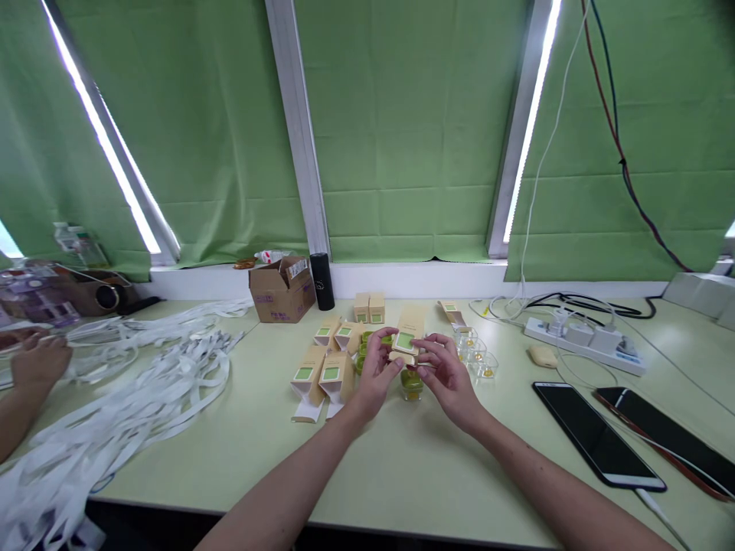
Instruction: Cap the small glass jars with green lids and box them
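Observation:
Between my two hands is a small cream paper box with a green window (pixel 405 341), held above the table. My left hand (pixel 376 369) pinches its left side, and my right hand (pixel 451 380) has its fingers on the right side. Just below the box stands a small clear container with green contents (pixel 411 385). More green containers (pixel 361 356) show partly behind my left hand. Left of it lie several open cream boxes (pixel 308 373) with flaps out. Beyond my right hand are several clear cups with yellow bits inside (pixel 475 350).
Two closed boxes (pixel 369 308), a cardboard carton (pixel 281 291) and a black cylinder (pixel 322 282) stand at the back. White straps (pixel 143 405) cover the left, near another person's hand (pixel 43 356). Phones (pixel 600 435), cables and a power strip (pixel 586 344) lie right.

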{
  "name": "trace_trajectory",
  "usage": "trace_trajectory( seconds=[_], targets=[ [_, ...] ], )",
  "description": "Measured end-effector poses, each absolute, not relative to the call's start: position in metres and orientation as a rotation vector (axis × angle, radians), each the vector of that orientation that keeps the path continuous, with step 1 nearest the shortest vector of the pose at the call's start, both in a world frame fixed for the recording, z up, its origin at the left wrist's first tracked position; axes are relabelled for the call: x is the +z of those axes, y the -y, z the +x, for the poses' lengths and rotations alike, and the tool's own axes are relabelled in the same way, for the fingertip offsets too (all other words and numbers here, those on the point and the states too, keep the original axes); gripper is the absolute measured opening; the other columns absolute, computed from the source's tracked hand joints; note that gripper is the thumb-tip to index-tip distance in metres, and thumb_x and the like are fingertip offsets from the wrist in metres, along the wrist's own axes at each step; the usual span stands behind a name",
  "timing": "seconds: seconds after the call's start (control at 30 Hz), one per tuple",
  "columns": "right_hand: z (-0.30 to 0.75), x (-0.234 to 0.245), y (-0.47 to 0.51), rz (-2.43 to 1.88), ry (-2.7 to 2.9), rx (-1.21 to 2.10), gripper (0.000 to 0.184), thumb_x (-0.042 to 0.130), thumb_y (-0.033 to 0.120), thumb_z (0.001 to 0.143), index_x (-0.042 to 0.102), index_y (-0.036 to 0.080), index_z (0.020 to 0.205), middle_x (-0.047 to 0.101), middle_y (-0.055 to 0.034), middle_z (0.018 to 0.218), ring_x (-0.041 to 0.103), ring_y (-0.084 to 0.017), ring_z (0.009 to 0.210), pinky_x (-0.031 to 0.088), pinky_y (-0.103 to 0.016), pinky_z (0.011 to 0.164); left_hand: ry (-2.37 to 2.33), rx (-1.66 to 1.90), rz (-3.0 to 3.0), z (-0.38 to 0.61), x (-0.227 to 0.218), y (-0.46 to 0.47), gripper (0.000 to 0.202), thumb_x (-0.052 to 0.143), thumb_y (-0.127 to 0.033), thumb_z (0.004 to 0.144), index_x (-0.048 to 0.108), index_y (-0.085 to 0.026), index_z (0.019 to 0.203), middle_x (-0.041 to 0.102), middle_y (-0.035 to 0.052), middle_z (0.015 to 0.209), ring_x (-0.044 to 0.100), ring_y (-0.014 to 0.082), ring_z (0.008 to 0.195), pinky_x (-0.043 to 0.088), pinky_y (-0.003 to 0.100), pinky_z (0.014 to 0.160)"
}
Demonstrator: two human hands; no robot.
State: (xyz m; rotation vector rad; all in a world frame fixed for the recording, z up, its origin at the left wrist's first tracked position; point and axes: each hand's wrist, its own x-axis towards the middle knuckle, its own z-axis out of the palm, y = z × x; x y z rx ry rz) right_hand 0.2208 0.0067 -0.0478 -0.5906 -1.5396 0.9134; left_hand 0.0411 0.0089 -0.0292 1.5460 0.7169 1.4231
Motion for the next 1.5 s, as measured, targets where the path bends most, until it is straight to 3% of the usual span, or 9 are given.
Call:
trace_trajectory(
  seconds=[0.3, 0.63, 0.83, 1.07, 1.2, 1.5],
  targets=[
    [0.22, -0.054, -0.01, -0.588, 1.544, 0.899, 0.04, 0.073, 0.045, 0.094, 0.068, 0.036, 0.132, 0.04, -0.0065, 0.131, 0.069, -0.017, 0.098, 0.063, -0.044, 0.1, -0.713, 1.423, 1.543, 0.042, -0.025, -0.005, 0.051, 0.069, -0.038, 0.09, 0.046, -0.024, 0.133, 0.062, 0.0076, 0.119, 0.06, 0.0228, 0.111, 0.049, 0.035, 0.096],
    [0.22, -0.054, -0.009, -0.587, 1.568, 0.861, 0.038, 0.071, 0.041, 0.096, 0.067, 0.036, 0.133, 0.039, -0.0063, 0.132, 0.069, -0.016, 0.095, 0.064, -0.044, 0.097, -0.751, 1.429, 1.546, 0.042, -0.028, -0.007, 0.054, 0.072, -0.043, 0.087, 0.047, -0.025, 0.131, 0.06, 0.0065, 0.109, 0.06, 0.0212, 0.098, 0.047, 0.033, 0.085],
    [0.219, -0.052, -0.007, -0.595, 1.569, 0.851, 0.038, 0.072, 0.041, 0.095, 0.068, 0.036, 0.133, 0.04, -0.0057, 0.132, 0.07, -0.016, 0.096, 0.063, -0.044, 0.101, -0.762, 1.439, 1.595, 0.042, -0.03, -0.009, 0.051, 0.07, -0.045, 0.091, 0.046, -0.025, 0.132, 0.062, 0.008, 0.112, 0.062, 0.0224, 0.101, 0.049, 0.035, 0.087],
    [0.218, -0.048, -0.005, -0.606, 1.531, 0.8, 0.031, 0.07, 0.04, 0.097, 0.07, 0.036, 0.128, 0.041, -0.0052, 0.128, 0.069, -0.014, 0.089, 0.064, -0.042, 0.094, -0.805, 1.511, 1.765, 0.04, -0.031, -0.008, 0.049, 0.068, -0.052, 0.095, 0.051, -0.026, 0.133, 0.053, 0.0117, 0.134, 0.059, 0.0203, 0.101, 0.05, 0.033, 0.086],
    [0.217, -0.048, -0.007, -0.608, 1.507, 0.787, 0.03, 0.07, 0.041, 0.097, 0.07, 0.035, 0.127, 0.042, -0.0052, 0.126, 0.068, -0.013, 0.086, 0.065, -0.039, 0.09, -0.767, 1.525, 1.801, 0.039, -0.032, -0.01, 0.052, 0.072, -0.05, 0.092, 0.053, -0.026, 0.134, 0.05, 0.0118, 0.138, 0.059, 0.0198, 0.098, 0.05, 0.033, 0.085],
    [0.218, -0.052, -0.011, -0.603, 1.475, 0.84, 0.03, 0.068, 0.045, 0.098, 0.072, 0.035, 0.126, 0.042, -0.0044, 0.124, 0.069, -0.013, 0.085, 0.065, -0.04, 0.091, -0.825, 1.629, 1.84, 0.042, -0.036, -0.013, 0.036, 0.069, -0.044, 0.096, 0.06, -0.024, 0.125, 0.048, 0.0118, 0.137, 0.06, 0.0169, 0.093, 0.052, 0.035, 0.084]
  ],
)
